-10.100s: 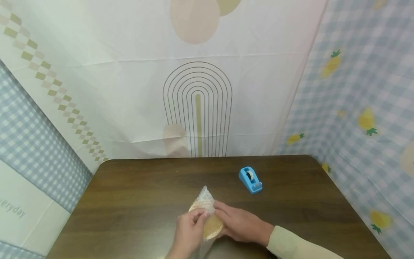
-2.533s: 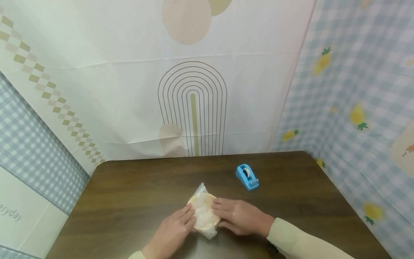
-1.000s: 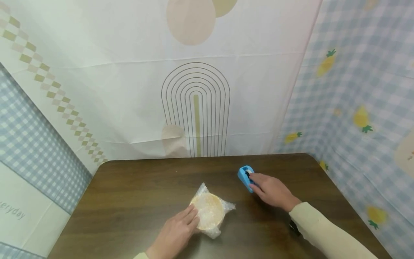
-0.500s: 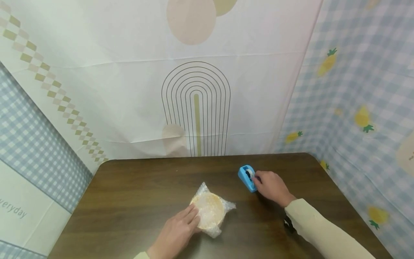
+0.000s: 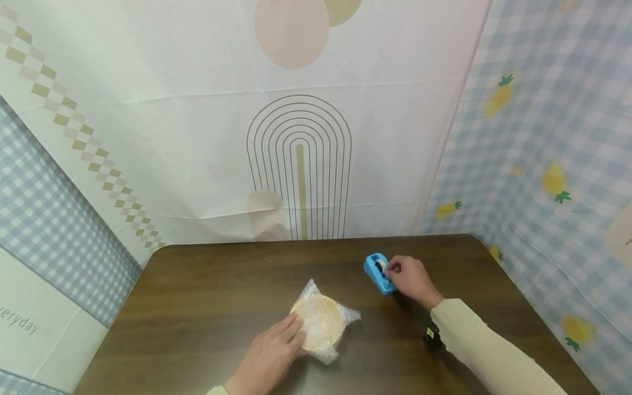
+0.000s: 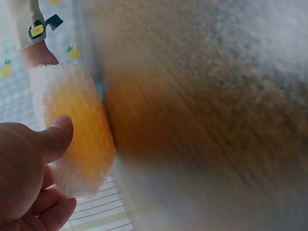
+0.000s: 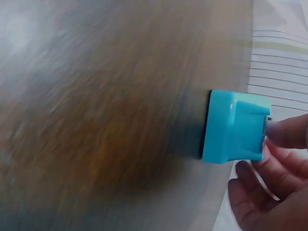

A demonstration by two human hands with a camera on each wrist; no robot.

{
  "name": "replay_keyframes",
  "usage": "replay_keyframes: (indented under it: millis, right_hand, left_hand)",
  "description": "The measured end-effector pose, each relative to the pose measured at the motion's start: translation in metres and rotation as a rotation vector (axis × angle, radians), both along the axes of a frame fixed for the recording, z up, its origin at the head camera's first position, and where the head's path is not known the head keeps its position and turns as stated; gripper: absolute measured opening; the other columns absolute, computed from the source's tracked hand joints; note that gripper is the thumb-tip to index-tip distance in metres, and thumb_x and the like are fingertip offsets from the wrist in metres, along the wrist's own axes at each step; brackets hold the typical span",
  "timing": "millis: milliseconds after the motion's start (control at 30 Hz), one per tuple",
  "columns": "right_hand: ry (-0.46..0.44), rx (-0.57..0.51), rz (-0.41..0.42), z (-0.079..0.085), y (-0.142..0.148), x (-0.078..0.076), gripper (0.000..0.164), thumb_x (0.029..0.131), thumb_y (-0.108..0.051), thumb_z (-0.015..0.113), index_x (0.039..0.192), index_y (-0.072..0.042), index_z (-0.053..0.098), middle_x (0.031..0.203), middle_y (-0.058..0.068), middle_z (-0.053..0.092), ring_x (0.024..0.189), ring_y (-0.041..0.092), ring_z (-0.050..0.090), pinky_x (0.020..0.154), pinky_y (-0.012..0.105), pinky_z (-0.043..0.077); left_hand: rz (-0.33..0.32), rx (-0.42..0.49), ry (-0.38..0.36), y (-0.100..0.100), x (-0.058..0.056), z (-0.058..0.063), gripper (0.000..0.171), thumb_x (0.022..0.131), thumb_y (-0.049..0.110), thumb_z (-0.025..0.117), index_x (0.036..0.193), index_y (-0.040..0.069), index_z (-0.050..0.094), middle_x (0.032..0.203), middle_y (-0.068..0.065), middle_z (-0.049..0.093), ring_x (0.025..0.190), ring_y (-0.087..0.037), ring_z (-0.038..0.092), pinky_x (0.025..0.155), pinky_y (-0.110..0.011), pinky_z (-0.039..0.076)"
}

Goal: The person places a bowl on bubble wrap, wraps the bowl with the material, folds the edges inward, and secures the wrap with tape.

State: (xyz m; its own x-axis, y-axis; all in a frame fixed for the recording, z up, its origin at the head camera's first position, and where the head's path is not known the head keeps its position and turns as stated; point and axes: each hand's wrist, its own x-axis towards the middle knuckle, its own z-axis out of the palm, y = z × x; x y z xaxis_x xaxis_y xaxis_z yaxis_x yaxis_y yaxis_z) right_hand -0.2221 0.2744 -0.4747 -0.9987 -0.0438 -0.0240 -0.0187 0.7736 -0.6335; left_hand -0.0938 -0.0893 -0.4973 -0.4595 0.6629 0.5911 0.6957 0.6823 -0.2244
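A round yellowish object wrapped in bubble wrap lies on the table, wrap corners sticking out; its kind is hidden by the wrap. My left hand holds its left side. In the left wrist view the thumb presses the wrap, with curled fingers at its lower edge. Farther back on the right stands a blue tape dispenser with a tape roll. My right hand pinches at the tape by the dispenser's front. In the right wrist view its thumb and fingers meet at the toothed cutter; the tape itself hardly shows.
The dark wooden table has rounded back corners. Behind it hangs a patterned white cloth, with a blue checked pineapple cloth on the right. A small black device sits at the right wrist.
Earlier both hands folded and pressed the bubble wrap. The right hand then went to the dispenser, and in the last second its fingers drew together and shifted slightly up. The left stayed put.
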Motion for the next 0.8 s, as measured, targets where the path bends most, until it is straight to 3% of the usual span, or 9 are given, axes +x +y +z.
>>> replay_keyframes:
  millis: [200,533,800]
  right_hand:
    - [-0.066,-0.076,-0.088,0.004,-0.005,-0.004,0.019,0.096,-0.012,0.07,0.109,0.001,0.07,0.107,0.019,0.069,0.09,0.028,0.063,0.081,0.043,0.061]
    - [0.024,-0.191,-0.228,0.013,-0.015,-0.002,0.012,0.096,-0.014,0.07,0.099,-0.003,0.069,0.097,0.016,0.068,0.086,0.027,0.06,0.069,0.03,0.05]
    - [-0.158,-0.276,-0.266,0.021,-0.003,0.02,0.024,0.097,-0.018,0.067,0.111,0.001,0.069,0.109,0.018,0.066,0.094,0.028,0.06,0.075,0.03,0.054]
  left_hand:
    - [-0.004,0.005,-0.004,0.0,-0.001,-0.001,0.038,0.074,0.039,0.089,0.096,0.013,0.072,0.111,-0.004,0.079,0.112,-0.021,0.075,0.092,-0.029,0.062]
    - [0.001,-0.004,-0.018,0.002,0.0,0.004,0.036,0.075,0.037,0.089,0.096,0.013,0.073,0.112,-0.004,0.079,0.113,-0.021,0.075,0.095,-0.029,0.06]
    - [-0.003,-0.002,-0.01,0.003,-0.001,0.003,0.034,0.076,0.036,0.087,0.096,0.013,0.072,0.112,-0.006,0.079,0.112,-0.023,0.075,0.093,-0.031,0.062]
